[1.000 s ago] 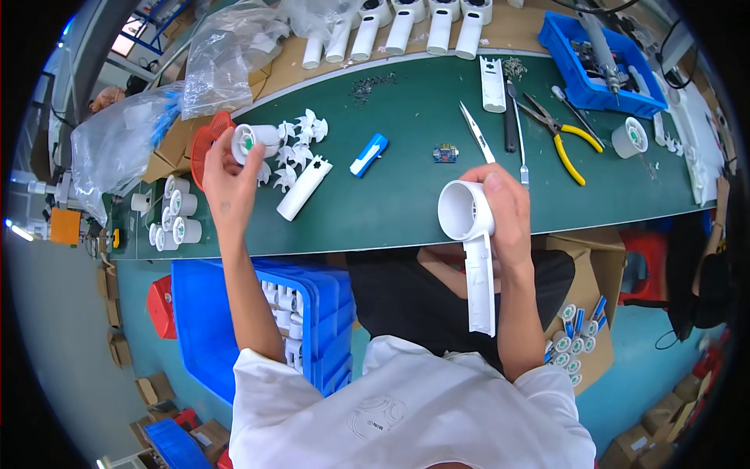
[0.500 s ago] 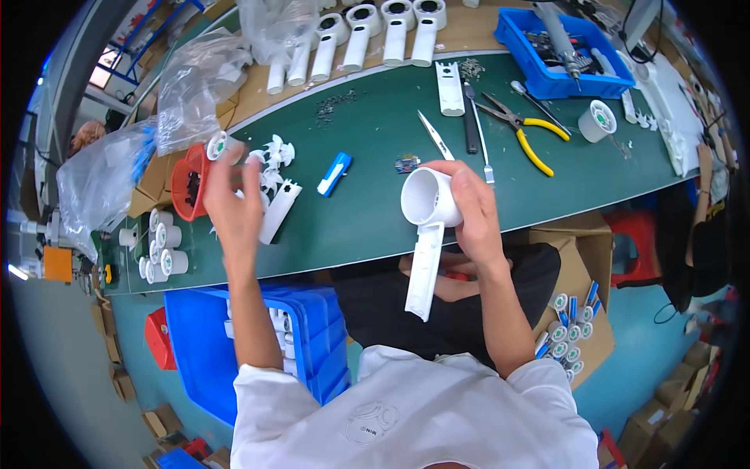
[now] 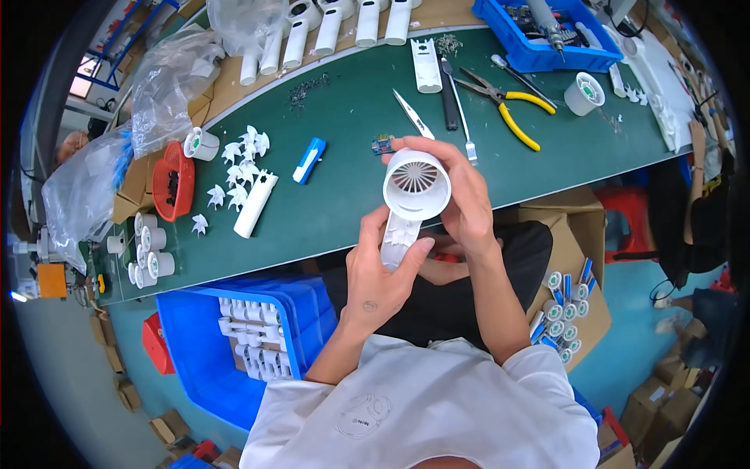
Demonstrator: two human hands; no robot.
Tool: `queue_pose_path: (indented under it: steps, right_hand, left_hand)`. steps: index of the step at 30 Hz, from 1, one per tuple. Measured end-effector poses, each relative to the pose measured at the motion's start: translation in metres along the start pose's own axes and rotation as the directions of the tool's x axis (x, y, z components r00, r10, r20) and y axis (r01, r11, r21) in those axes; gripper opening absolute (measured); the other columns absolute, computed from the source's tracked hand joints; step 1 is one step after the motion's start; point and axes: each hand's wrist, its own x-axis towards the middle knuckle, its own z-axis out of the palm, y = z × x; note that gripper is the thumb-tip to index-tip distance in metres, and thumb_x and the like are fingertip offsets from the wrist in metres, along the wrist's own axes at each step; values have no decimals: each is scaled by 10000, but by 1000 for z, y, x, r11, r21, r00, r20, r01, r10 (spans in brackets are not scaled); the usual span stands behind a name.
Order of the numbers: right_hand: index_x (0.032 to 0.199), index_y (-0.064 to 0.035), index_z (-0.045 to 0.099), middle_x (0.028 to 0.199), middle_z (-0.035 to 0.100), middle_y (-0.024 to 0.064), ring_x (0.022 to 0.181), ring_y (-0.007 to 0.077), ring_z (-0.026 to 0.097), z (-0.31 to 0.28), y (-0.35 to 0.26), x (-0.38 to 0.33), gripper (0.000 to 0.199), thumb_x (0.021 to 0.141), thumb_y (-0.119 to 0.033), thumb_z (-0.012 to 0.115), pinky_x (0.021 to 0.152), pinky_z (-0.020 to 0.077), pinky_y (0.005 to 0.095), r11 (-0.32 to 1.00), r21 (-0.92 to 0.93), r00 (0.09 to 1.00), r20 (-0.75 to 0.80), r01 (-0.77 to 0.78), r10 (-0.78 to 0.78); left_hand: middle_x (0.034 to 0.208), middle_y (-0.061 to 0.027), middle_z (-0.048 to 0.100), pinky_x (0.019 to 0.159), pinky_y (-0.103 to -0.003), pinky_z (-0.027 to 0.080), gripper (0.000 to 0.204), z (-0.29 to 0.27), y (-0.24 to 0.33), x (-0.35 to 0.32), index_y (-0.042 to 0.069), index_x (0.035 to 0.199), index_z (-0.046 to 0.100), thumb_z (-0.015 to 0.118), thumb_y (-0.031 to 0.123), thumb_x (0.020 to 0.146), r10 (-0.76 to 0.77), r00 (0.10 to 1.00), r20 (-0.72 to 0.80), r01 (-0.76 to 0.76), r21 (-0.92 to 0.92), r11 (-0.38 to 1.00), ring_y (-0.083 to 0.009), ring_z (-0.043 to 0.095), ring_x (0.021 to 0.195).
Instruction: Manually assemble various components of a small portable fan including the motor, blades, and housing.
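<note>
Between my two hands is a white plastic handheld-fan housing (image 3: 388, 205), its round hollow head showing a slotted grille inside. My right hand (image 3: 467, 199) is closed round the head's right side. Lower down, my left hand (image 3: 376, 273) grips the handle, thumb on one side and fingers on the other; part of the handle is hidden behind it. Just beyond the head lies a small circuit board (image 3: 382, 144), close to my right fingertips. Left of the housing, on the table, are a blue-and-white piece (image 3: 309, 160) and a white handle shell (image 3: 255, 205).
Several white fan blades (image 3: 247, 168) lie near a red basket (image 3: 173, 184). Pointed tweezers (image 3: 412, 114) and yellow-handled pliers (image 3: 512, 109) rest on the green table (image 3: 328, 223). A blue tool bin (image 3: 547, 59) stands far right; a blue crate (image 3: 199, 344) of white parts sits below the table.
My left hand has come from beside the red basket to the housing and taken hold of its handle. The housing has turned, so its grille now shows. The whole view has shifted slightly.
</note>
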Motion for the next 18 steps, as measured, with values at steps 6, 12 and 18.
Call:
queue_pose_path:
  steps: [6,12,18]
  right_hand:
    - [1406,39,434,1298,575,218,1081,307,671,-2,-5,1,635,1015,-460,414,869,581,388,987,-135,997,-14,-82,81]
    - [1364,42,485,1241,613,194,1043,265,682,6,-6,2,511,1025,-335,431,840,580,358,986,-150,996,-45,-78,72]
    - [1310,11,552,1185,639,121,1033,161,619,6,-9,0,421,1027,-300,523,880,495,285,990,-140,997,-70,-29,20]
  left_hand:
    - [1022,-137,668,625,-257,518,470,3,-2,-5,-53,1380,421,600,91,970,13,998,58,-2,-178,984,-110,608,760]
    - [1032,-156,667,575,-237,515,430,1,-1,-8,-71,1414,397,464,131,1040,-54,995,83,75,-280,957,-112,612,716]
    - [1050,-147,679,572,-236,513,424,6,-3,-10,-70,1436,389,418,84,1042,-45,997,64,57,-205,977,-94,606,666]
